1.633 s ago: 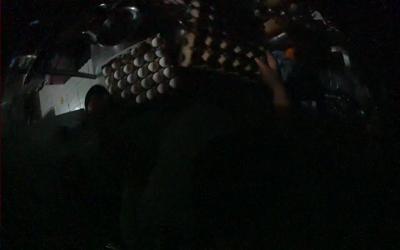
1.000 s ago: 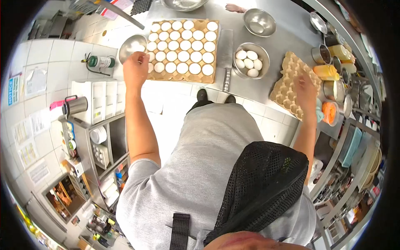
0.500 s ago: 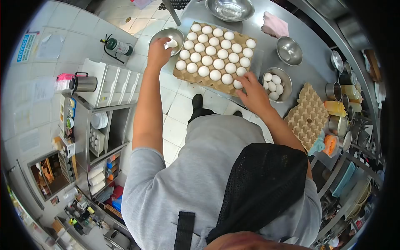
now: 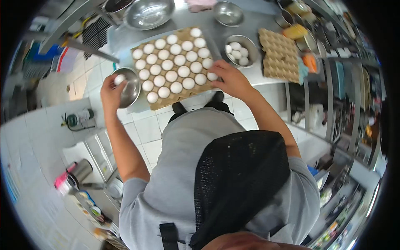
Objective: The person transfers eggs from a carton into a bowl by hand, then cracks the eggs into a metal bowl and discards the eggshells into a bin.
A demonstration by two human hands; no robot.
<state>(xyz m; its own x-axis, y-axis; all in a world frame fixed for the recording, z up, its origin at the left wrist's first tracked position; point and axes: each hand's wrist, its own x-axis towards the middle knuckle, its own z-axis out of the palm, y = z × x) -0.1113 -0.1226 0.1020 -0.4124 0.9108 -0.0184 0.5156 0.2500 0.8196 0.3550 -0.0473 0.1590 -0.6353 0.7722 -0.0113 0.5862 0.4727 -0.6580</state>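
Observation:
A cardboard egg tray (image 4: 160, 101) full of white eggs (image 4: 171, 76) lies in front of me. My left hand (image 4: 111, 92) is closed on a white egg (image 4: 120, 79), above the rim of a steel bowl (image 4: 133, 85) left of the tray. Over the tray's near right corner, my right hand (image 4: 231, 82) has thumb and fingers around the corner egg (image 4: 211, 76), which still sits in the tray. Right of the tray, a second steel bowl (image 4: 252, 45) contains several white eggs (image 4: 236, 54).
An empty cardboard egg tray (image 4: 278, 56) lies at the right end of the steel counter. Behind are a large steel bowl (image 4: 150, 14), a smaller bowl (image 4: 228, 13) and a pink cloth (image 4: 201, 5). A yellow container (image 4: 295, 31) and an orange-filled tub (image 4: 310, 63) stand far right.
The view has turned, so the counter appears shifted left. My left hand, with the egg, has moved toward the bowl's left side. My right hand remains at the tray's corner egg.

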